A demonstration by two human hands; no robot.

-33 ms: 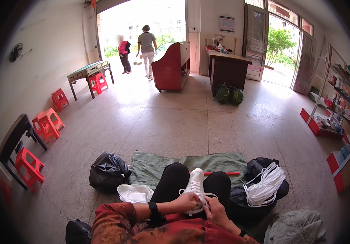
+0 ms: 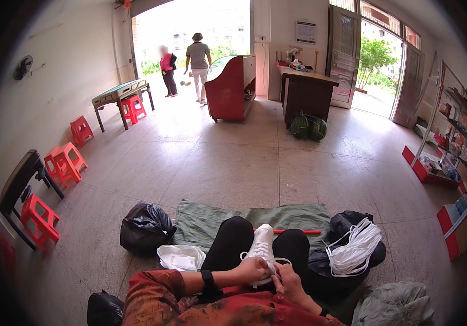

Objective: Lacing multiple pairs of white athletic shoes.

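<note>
On the lap, between the knees: white shoe [image 2: 261, 244], toe pointing away, heel end at both hands. Left hand [image 2: 251, 269] wraps the near left side of the shoe, fingers curled shut around it; right hand [image 2: 286, 278] presses in from the right, fingertips pinching the white lace [image 2: 283, 261] that loops off the shoe just above the grip. Shoe looks light, with a soft upper and a stiffer sole, so hold by the sole or heel; the lace is thin and limp and likely slips unless pinched near its end. Left of the grip: a flat white piece [image 2: 180, 256] and a black bag [image 2: 145, 227] on the floor. Right: a bundle of white laces [image 2: 354, 249] on another black bag. Beyond: green mat [image 2: 206, 217], red stick [image 2: 298, 232]. Nothing blocks the hands.
</note>
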